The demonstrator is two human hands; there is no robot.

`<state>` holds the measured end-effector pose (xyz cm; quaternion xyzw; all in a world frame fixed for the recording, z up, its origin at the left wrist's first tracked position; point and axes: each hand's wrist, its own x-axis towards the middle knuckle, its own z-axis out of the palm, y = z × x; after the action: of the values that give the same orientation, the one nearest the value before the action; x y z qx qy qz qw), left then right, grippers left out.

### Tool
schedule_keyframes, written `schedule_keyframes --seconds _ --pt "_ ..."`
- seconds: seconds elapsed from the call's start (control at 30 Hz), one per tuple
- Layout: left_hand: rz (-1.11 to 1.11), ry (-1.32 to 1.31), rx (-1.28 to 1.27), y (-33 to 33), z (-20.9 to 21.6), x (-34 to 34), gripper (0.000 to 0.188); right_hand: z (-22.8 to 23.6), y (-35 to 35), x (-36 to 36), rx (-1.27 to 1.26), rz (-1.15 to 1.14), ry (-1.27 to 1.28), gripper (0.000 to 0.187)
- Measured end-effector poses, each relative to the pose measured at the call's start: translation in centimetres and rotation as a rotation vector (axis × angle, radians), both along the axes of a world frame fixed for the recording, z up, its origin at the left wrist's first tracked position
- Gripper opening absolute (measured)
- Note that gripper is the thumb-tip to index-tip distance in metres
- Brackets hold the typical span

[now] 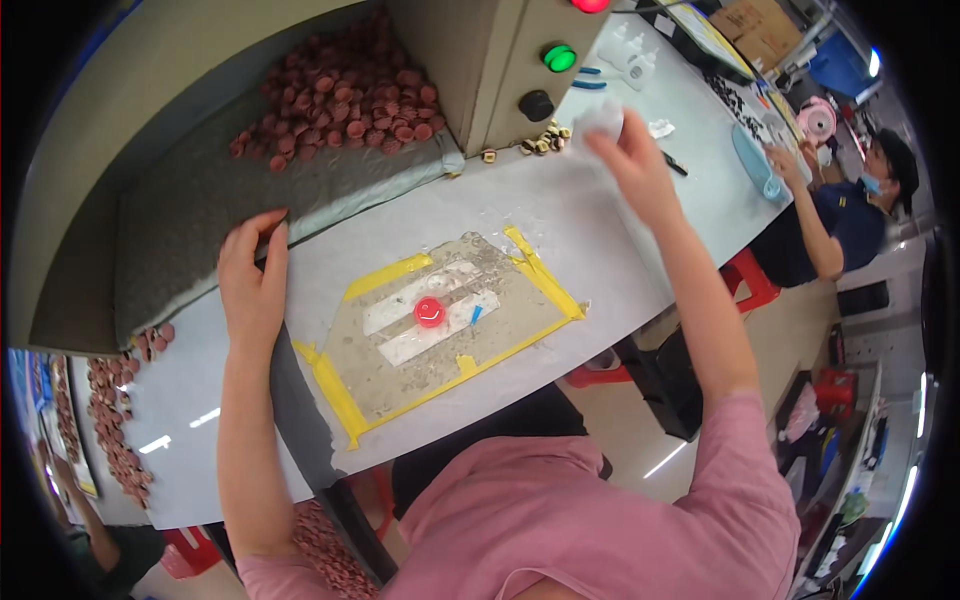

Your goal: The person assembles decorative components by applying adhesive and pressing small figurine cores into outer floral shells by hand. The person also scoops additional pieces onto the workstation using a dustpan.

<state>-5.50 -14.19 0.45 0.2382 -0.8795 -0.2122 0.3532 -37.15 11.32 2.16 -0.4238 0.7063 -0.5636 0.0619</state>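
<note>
Head view: right hand [642,168] closed round a blurred white object [600,122] above the worktop [712,212]; left hand [252,268] loosely open, empty, at grey pad [190,240]. Red disc [429,312] lies on white strips [405,347], within yellow tape [338,396]. Cardboard box [757,32]: dark print.
</note>
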Motion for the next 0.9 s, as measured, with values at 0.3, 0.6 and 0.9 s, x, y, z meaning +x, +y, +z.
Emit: schedule_keyframes --seconds 0.3,0.6,0.9 --pt "0.023 0.002 0.006 -0.2 -0.3 -0.9 0.018 -2.9 -3.4 -11.1 0.254 -0.438 0.293 0.054" --pt "0.057 -0.043 0.068 0.5 -0.3 -0.8 0.021 -1.5 0.2 -6.8 -0.136 -0.288 0.415 0.020" --pt "0.027 -0.003 0.096 -0.1 -1.4 -1.1 0.022 -4.5 -3.9 -4.8 0.184 -0.205 0.360 0.027"
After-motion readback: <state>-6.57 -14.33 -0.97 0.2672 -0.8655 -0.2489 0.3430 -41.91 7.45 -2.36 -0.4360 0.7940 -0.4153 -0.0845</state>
